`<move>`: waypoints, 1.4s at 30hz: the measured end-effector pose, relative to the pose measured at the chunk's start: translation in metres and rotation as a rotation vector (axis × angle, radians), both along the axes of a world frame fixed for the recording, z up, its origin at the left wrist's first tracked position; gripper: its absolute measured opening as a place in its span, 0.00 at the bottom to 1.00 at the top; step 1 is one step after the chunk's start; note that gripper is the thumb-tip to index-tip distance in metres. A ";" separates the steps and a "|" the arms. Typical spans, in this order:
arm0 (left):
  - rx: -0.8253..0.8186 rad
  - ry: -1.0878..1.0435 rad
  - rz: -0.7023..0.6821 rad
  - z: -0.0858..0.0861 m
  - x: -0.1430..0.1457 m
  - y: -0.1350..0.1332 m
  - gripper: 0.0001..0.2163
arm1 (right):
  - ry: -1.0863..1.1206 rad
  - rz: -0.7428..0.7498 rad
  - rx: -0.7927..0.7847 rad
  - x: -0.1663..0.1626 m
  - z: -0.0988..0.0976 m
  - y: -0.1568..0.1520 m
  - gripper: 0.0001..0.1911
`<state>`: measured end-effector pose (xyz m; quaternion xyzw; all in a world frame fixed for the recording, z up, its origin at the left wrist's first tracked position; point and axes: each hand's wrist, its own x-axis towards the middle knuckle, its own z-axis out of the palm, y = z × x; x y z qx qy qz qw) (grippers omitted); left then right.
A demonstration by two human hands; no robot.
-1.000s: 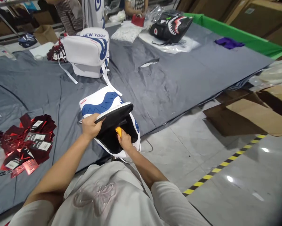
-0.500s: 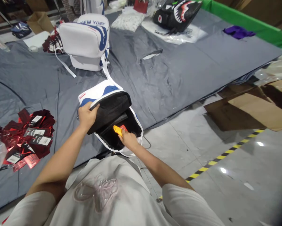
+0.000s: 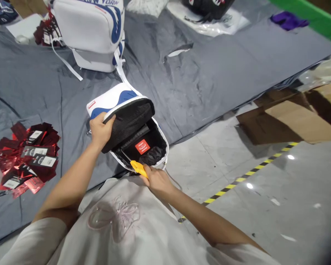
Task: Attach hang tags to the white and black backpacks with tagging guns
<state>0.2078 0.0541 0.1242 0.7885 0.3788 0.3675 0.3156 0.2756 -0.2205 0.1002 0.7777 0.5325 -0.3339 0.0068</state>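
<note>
A small white and blue bag (image 3: pixel 106 101) with a black lining lies open at the table's near edge. My left hand (image 3: pixel 101 131) is closed on the rim of its raised flap (image 3: pixel 129 121). In my right hand (image 3: pixel 158 181) is a yellow-handled tool (image 3: pixel 138 167), held over the bag's near rim. A thin light-coloured tip seems to extend from it into the bag; its exact kind I cannot make out. On the black lining inside shows a red label (image 3: pixel 142 146) with white print.
Left of me is a pile of red and black hang tags (image 3: pixel 34 158). A white backpack (image 3: pixel 85 29) stands farther back. A purple cloth (image 3: pixel 288 20) lies at the far right of the grey-covered table (image 3: pixel 209 81). Cardboard boxes (image 3: pixel 281 121) stand on the floor to the right.
My right hand with the yellow-handled tool has moved back toward me, from inside the bag to its near rim. The red label now shows fully. The view has tipped down slightly.
</note>
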 end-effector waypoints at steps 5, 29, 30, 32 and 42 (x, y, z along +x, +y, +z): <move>-0.027 0.008 0.059 -0.011 -0.001 0.018 0.16 | -0.033 0.012 0.041 0.000 -0.010 0.028 0.23; 0.102 -0.110 0.114 0.000 0.015 0.022 0.20 | -0.087 -0.192 0.197 0.022 -0.080 0.159 0.29; 0.091 -0.113 0.108 -0.001 0.015 0.022 0.20 | -0.095 -0.196 0.185 0.022 -0.079 0.157 0.28; 0.076 -0.117 0.109 -0.004 0.015 0.023 0.19 | -0.111 -0.197 0.158 0.021 -0.074 0.153 0.27; 0.217 0.051 0.167 -0.017 -0.002 0.016 0.11 | -0.243 -0.053 -0.001 0.076 -0.019 0.131 0.24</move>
